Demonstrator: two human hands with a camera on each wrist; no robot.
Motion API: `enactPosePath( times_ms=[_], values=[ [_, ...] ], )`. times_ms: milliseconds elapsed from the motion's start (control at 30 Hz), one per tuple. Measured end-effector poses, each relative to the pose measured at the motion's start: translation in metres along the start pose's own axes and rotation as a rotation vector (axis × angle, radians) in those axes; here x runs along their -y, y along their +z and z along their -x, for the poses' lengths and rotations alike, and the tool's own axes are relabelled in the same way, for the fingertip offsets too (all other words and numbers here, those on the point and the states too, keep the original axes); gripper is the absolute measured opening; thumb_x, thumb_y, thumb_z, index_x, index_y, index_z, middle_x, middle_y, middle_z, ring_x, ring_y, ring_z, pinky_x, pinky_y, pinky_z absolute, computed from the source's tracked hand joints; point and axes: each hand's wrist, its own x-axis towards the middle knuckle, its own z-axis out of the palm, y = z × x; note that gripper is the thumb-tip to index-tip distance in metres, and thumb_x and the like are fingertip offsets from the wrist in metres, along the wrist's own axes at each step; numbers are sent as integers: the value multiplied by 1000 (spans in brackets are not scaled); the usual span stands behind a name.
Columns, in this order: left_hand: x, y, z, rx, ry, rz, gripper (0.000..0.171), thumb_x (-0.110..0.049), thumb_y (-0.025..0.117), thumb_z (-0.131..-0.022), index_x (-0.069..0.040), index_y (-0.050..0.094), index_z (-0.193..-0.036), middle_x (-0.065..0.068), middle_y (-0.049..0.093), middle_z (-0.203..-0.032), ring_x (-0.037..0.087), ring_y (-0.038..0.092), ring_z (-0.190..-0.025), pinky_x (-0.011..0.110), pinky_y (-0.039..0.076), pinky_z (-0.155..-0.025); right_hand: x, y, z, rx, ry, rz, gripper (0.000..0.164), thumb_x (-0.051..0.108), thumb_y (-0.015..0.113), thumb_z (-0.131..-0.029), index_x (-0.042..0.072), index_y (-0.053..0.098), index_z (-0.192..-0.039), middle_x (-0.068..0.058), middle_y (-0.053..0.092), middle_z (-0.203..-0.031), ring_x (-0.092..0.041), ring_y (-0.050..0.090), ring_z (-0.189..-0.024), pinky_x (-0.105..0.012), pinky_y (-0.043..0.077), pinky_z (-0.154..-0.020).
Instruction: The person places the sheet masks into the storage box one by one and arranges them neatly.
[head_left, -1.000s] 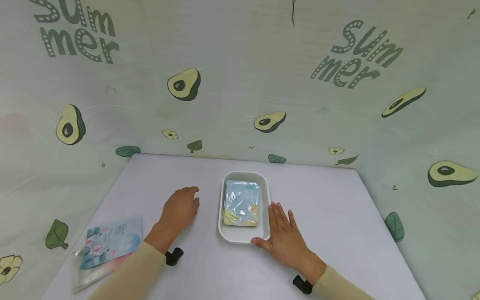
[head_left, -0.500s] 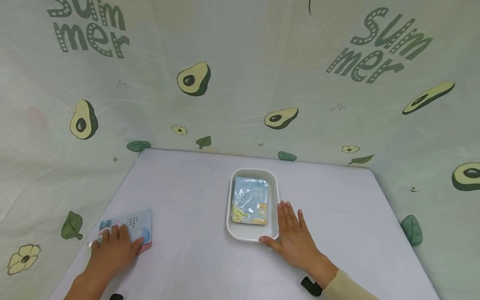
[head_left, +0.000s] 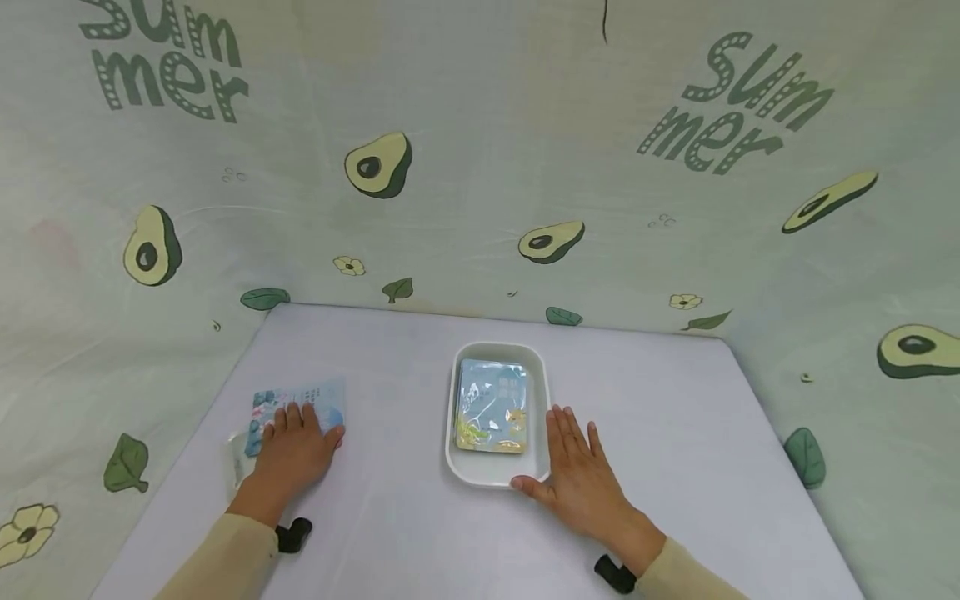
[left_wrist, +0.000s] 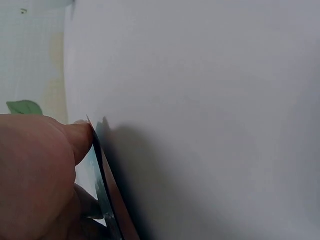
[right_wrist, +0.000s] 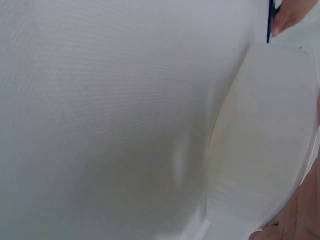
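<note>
A blue flat packet with pink flowers [head_left: 327,402] lies over another pale packet [head_left: 239,461], whose edge shows at the lower left. My left hand [head_left: 292,454] grips this pair, fingers spread across the top and thumb at the right edge. Edge-on in the left wrist view, the packets [left_wrist: 106,187] stand off the white surface and cast a shadow. A white tray [head_left: 483,472] at the middle holds a glossy blue packet with a yellow lower edge [head_left: 491,408]; what lies under it is hidden. My right hand [head_left: 585,479] rests straight-fingered against the tray's right side, thumb at its near corner.
The white table [head_left: 667,433] reaches back to a printed cloth wall [head_left: 457,208] with avocados and leaves. The same cloth stands along the left and right sides. A black wrist camera [head_left: 294,535] sits on my left wrist.
My left hand has gone left to the packets, taken hold of them, and brought them back to the right and away from me. The right hand stays at the tray.
</note>
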Motion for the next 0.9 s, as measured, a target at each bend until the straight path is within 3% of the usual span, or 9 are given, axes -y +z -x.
enactPosePath(
  times_ms=[133,233,300,433,533,633,733,900],
  values=[
    [-7,-4,-12,-1,7,24,89,-44,44,-112,29,14,-152,54,7,-158,71,6,-149,78,13,-121,3,0,-2,4,-10,-3,113,77,55,-95,-10,26,-162,-29,27,-170,-44,21,-160,-69,16,-127],
    [-4,-10,-11,-21,15,29,85,-40,44,-111,31,17,-149,56,12,-156,71,10,-148,78,17,-120,5,0,-3,7,-15,2,113,77,54,-95,-10,27,-162,-29,27,-170,-44,21,-160,-69,16,-127],
    [4,-14,-6,-34,11,12,84,-39,45,-111,32,19,-148,56,14,-155,71,13,-147,79,19,-119,5,-1,-3,9,-18,8,114,78,54,-95,-10,26,-162,-28,26,-170,-44,20,-161,-68,15,-127],
    [25,-18,11,-2,-32,-18,90,-48,46,-110,29,21,-150,55,11,-156,72,7,-147,83,12,-116,3,-1,-3,-8,-27,13,114,78,54,-94,-10,27,-162,-30,27,-169,-44,22,-160,-69,16,-127],
    [30,-19,22,28,-32,-36,93,-54,46,-109,26,23,-152,54,7,-157,72,2,-147,86,6,-114,2,-1,-2,-25,-25,11,114,78,56,-94,-10,28,-161,-31,29,-168,-45,24,-159,-70,18,-126],
    [19,-15,29,12,23,-65,88,-54,48,-109,22,33,-151,53,13,-158,72,4,-148,86,8,-114,0,-2,-1,-21,-6,15,115,78,56,-94,-9,26,-162,-30,28,-169,-44,23,-160,-69,16,-127],
    [-2,-5,34,-29,111,-101,78,-47,54,-108,18,44,-148,50,23,-157,70,12,-149,85,15,-114,-1,-2,-1,-12,7,15,115,77,57,-94,-9,25,-163,-30,27,-169,-43,21,-160,-68,15,-127],
    [-33,11,41,-17,239,-101,69,-40,57,-108,11,45,-153,44,30,-160,65,20,-151,81,24,-116,1,-1,-1,-8,-2,-1,116,78,56,-93,-9,25,-163,-30,28,-169,-44,22,-160,-69,16,-127]
  ],
)
